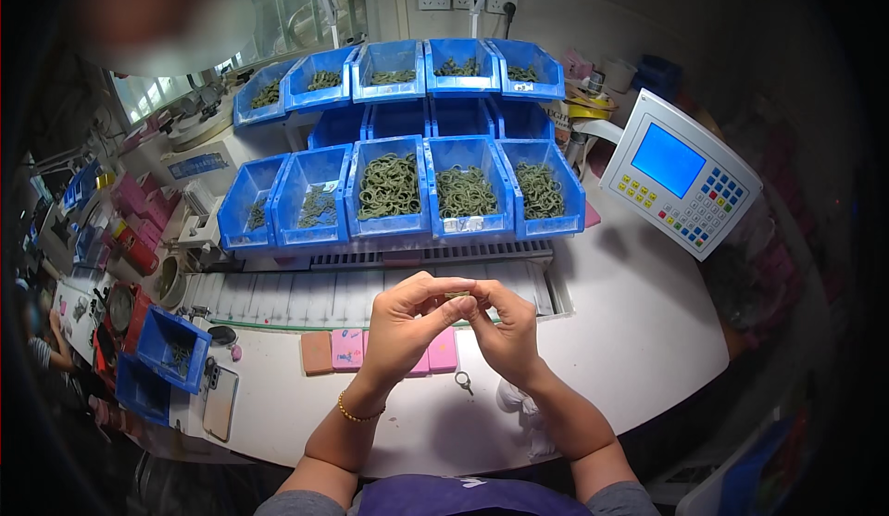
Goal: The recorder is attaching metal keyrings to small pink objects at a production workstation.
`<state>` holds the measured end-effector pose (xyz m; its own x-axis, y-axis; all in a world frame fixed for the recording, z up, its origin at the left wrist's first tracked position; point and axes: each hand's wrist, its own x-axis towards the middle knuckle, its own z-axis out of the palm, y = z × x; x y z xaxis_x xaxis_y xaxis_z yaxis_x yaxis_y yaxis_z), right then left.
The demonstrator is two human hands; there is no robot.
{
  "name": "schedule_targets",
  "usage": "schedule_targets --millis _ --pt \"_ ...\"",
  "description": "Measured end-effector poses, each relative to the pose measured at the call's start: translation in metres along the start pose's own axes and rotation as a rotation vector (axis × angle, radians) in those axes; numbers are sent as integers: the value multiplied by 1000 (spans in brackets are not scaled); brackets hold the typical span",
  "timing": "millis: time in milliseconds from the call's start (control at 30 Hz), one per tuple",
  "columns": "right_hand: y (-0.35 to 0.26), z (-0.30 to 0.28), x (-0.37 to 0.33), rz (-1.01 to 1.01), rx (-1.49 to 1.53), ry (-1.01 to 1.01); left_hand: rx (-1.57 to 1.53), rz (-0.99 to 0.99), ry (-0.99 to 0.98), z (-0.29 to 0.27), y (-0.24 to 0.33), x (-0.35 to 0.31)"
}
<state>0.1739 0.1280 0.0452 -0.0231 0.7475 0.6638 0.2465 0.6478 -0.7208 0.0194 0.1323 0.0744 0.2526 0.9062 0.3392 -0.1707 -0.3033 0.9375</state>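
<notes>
My left hand [407, 323] and my right hand [506, 327] meet above the front of the white table. Between their closed fingertips they pinch a small green piece [457, 294], mostly hidden, so its full shape cannot be made out. Just below my right hand, a green ring with a short stem [464, 382] lies on the tabletop. Pink blocks [442, 351] and a brown block [316, 353] sit in a row, partly behind my left hand and wrist.
Blue bins [387, 187] holding many green rings stand in tiers at the back. A control panel with a blue screen [681, 174] is at the right. A phone [220, 403] and more blue bins [173, 349] occupy the left. White cloth [520, 400] lies by my right forearm.
</notes>
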Motion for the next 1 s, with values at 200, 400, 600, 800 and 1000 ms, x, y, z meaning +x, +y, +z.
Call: schedule_targets --millis 200,400,600,800,1000 --pt "-11 -1 0 3 45 -45 18 50 75 -2 -1 -3" --pt "-22 -5 -5 80 172 -94 -37 51 103 2 15 -4" --pt "-30 -10 -6 143 189 -106 -91 -3 123 1 16 -4" --pt "-33 -12 -5 114 159 -70 -90 -33 58 -5 13 -5" --pt "-33 -13 -6 101 146 -64 -90 -35 55 -4 13 -5"
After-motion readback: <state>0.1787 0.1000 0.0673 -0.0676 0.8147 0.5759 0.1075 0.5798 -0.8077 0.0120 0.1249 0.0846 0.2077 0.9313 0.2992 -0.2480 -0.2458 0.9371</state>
